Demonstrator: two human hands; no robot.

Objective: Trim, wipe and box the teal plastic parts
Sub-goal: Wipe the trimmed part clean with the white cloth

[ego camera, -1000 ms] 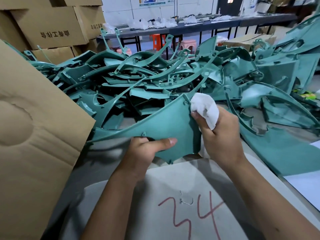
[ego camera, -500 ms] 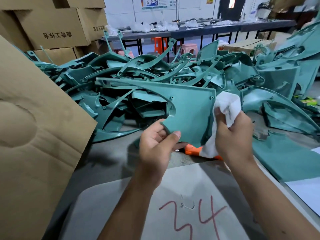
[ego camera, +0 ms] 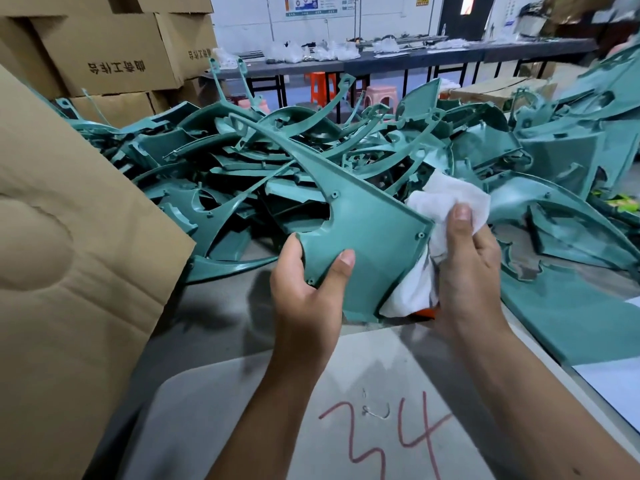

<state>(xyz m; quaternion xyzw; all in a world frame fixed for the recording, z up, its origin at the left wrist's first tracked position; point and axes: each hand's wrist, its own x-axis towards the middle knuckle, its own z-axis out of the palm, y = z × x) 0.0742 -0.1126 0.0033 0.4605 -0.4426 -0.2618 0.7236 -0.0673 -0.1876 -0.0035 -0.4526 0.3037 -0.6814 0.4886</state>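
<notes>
Head view, looking down at two bare hands working over a grey worktop [ego camera: 214, 327]. The left hand [ego camera: 308, 289] has its grip curled round the lower corner of a flat teal plastic part [ego camera: 367, 237], thumb pressed on the face turned toward the camera, the other fingers hidden behind it. The part is lifted off the worktop and tilted, and a long thin arm of it runs up and away from this grip toward the upper left. Just to the right, the right hand [ego camera: 467, 268] pinches a crumpled white cloth [ego camera: 446, 202] against the part's right edge, the thumb lying on top of the cloth; more cloth hangs below the palm. Something small and orange [ego camera: 424, 312] peeks out beneath that hand; what it is cannot be told. Beyond both grips lies a large tangled pile of teal parts [ego camera: 277, 161]. To the left of the left grip stands a tall cardboard flap [ego camera: 69, 271], with stacked cardboard boxes [ego camera: 114, 53] farther back. Below the wrists, a pale sheet [ego camera: 311, 410] bears the red handwritten number 34.
</notes>
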